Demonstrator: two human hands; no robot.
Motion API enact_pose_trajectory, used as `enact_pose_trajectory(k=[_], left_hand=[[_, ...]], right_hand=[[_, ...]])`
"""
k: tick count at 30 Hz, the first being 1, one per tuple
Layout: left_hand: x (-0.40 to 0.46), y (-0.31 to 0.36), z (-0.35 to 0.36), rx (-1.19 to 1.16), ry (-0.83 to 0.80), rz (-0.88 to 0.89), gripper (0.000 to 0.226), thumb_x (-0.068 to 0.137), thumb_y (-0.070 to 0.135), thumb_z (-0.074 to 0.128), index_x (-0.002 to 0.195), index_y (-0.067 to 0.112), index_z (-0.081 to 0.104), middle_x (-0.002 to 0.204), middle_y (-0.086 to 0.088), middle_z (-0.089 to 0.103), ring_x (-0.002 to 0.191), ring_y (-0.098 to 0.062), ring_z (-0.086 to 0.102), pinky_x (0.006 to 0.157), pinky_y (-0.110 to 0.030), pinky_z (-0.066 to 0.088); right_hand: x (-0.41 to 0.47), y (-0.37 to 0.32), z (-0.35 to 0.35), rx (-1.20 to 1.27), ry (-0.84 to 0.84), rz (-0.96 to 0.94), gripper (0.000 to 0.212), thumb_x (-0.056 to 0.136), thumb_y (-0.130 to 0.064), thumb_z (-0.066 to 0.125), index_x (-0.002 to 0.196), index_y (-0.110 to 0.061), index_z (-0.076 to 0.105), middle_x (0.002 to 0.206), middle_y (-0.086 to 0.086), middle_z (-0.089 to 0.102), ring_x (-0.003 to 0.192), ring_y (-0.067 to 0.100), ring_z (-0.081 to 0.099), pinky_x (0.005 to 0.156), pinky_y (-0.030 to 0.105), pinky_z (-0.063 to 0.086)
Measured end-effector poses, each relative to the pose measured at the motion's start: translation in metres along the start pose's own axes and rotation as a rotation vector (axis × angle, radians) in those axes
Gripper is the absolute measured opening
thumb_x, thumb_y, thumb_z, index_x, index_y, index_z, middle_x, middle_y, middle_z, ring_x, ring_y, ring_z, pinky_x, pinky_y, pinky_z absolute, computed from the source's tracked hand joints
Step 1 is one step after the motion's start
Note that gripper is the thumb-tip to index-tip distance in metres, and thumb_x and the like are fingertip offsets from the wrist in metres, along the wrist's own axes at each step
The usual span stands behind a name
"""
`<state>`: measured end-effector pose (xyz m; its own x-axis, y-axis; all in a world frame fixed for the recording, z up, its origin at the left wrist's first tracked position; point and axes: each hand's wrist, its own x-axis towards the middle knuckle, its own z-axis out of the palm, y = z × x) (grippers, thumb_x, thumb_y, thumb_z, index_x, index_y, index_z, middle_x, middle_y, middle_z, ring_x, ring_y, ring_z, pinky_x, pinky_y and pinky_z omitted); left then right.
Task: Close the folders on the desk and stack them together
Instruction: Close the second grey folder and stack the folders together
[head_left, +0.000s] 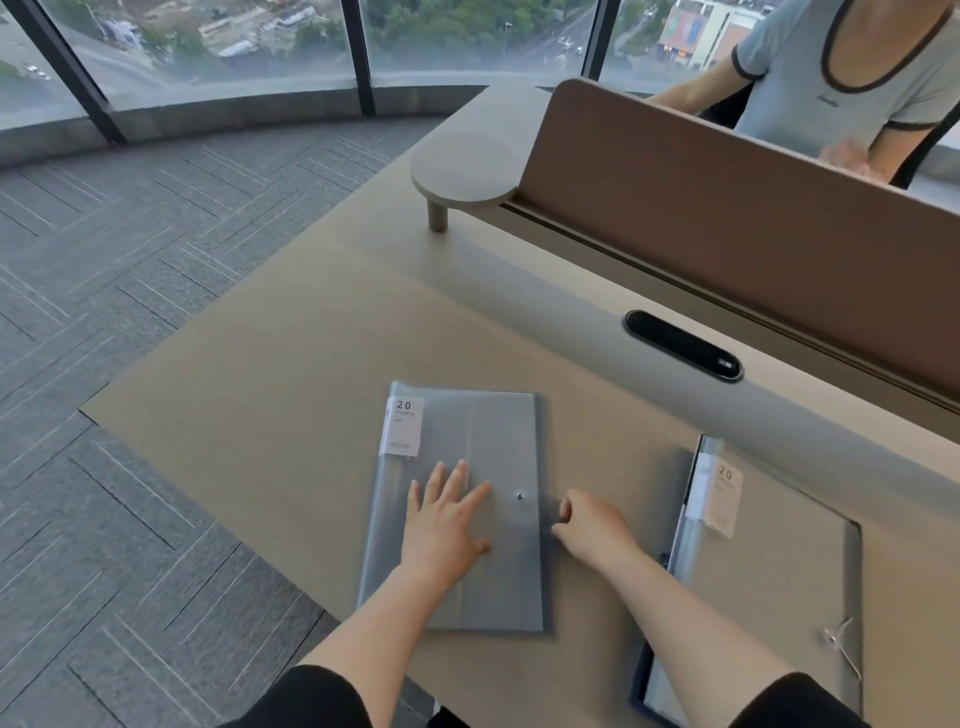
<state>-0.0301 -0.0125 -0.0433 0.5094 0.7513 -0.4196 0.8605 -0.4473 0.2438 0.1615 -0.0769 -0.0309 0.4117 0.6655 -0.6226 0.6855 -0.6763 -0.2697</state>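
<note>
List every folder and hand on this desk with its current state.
Left folder: closed, flat on the desk, snap flap at its right edge.
Right folder: flat, apart from the left one, elastic cord loose.
Left hand: open, pressing on the left folder.
Right hand: fingers curled at the left folder's right edge.

folder, lower centre: grey matt plastic, small metal stud
label: white paper
desk: smooth matt beige
floor, left: grey ribbed carpet
</note>
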Motion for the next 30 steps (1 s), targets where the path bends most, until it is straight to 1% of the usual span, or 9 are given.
enact_pose_trajectory(k=[2,5,8,11,16,17,19,21,30], left_hand=[[0.002,0.001,0.0,0.013,-0.005,0.01,0.076,0.085,0.05,0.062,0.15,0.04,0.024,0.166,0.002,0.0,0.152,-0.027,-0.004,0.121,-0.052,-0.001],[0.003,0.0,0.001,0.019,0.002,0.009,0.075,0.085,0.052,0.062,0.149,0.042,0.025,0.166,0.003,0.001,0.152,-0.026,-0.002,0.121,-0.052,0.0],[0.003,0.0,0.001,0.026,0.004,0.014,0.076,0.084,0.054,0.061,0.149,0.044,0.024,0.166,0.003,0.002,0.152,-0.026,-0.002,0.121,-0.052,0.0],[0.004,-0.001,0.001,0.017,0.005,0.016,0.076,0.084,0.054,0.062,0.149,0.045,0.024,0.165,0.003,0.003,0.152,-0.026,-0.002,0.121,-0.051,0.0],[0.005,-0.001,0.002,-0.006,-0.001,0.013,0.077,0.083,0.054,0.063,0.149,0.045,0.025,0.165,0.004,0.003,0.152,-0.025,-0.002,0.121,-0.051,-0.002],[0.005,0.0,0.002,-0.007,-0.002,0.014,0.077,0.083,0.054,0.063,0.149,0.044,0.025,0.165,0.004,0.003,0.152,-0.025,-0.002,0.121,-0.051,-0.002],[0.005,-0.002,0.003,-0.005,-0.006,0.014,0.077,0.083,0.053,0.063,0.149,0.044,0.024,0.165,0.004,0.002,0.152,-0.025,-0.003,0.121,-0.051,-0.002],[0.006,-0.003,0.003,0.001,-0.009,0.016,0.076,0.084,0.052,0.062,0.15,0.044,0.024,0.166,0.004,0.001,0.152,-0.024,-0.003,0.121,-0.051,-0.002],[0.003,-0.005,0.005,-0.015,0.011,0.015,0.076,0.084,0.052,0.062,0.149,0.045,0.024,0.166,0.004,0.002,0.152,-0.024,-0.002,0.121,-0.05,-0.001]], right_hand=[[0.004,0.002,-0.012,-0.088,-0.072,0.053,0.02,0.086,-0.029,0.061,0.078,-0.01,0.061,0.081,0.009,0.067,0.087,0.03,0.064,0.064,0.027,0.04],[0.01,-0.005,-0.027,-0.065,-0.179,0.143,0.02,0.078,-0.029,0.06,0.066,-0.012,0.059,0.06,0.005,0.057,0.058,0.025,0.055,0.049,0.023,0.035],[0.017,-0.015,-0.034,0.269,-0.195,0.259,0.02,0.081,-0.023,0.054,0.063,-0.014,0.055,0.053,0.002,0.049,0.04,0.018,0.034,0.044,0.018,0.024],[0.026,-0.026,-0.028,0.424,-0.182,0.319,0.025,0.085,-0.015,0.048,0.061,-0.013,0.055,0.052,0.0,0.052,0.039,0.014,0.03,0.044,0.016,0.021],[0.035,-0.044,-0.016,0.361,-0.095,0.244,0.027,0.086,-0.013,0.048,0.065,-0.007,0.062,0.033,-0.002,0.052,0.04,0.02,0.043,0.043,0.02,0.031],[0.036,-0.047,-0.015,0.322,-0.062,0.2,0.026,0.088,-0.015,0.05,0.069,-0.005,0.066,0.036,0.0,0.056,0.045,0.023,0.051,0.046,0.022,0.036],[0.039,-0.055,-0.01,0.25,-0.024,0.104,0.028,0.089,-0.021,0.052,0.078,-0.004,0.071,0.065,0.008,0.071,0.071,0.03,0.067,0.06,0.026,0.045],[0.04,-0.062,-0.003,0.13,0.011,0.021,0.032,0.09,-0.025,0.053,0.082,-0.002,0.074,0.087,0.013,0.076,0.089,0.031,0.069,0.072,0.029,0.049],[0.022,-0.065,0.016,-0.208,0.06,-0.195,0.024,0.094,-0.028,0.051,0.097,-0.012,0.067,0.107,0.013,0.07,0.103,0.033,0.064,0.074,0.032,0.046]])
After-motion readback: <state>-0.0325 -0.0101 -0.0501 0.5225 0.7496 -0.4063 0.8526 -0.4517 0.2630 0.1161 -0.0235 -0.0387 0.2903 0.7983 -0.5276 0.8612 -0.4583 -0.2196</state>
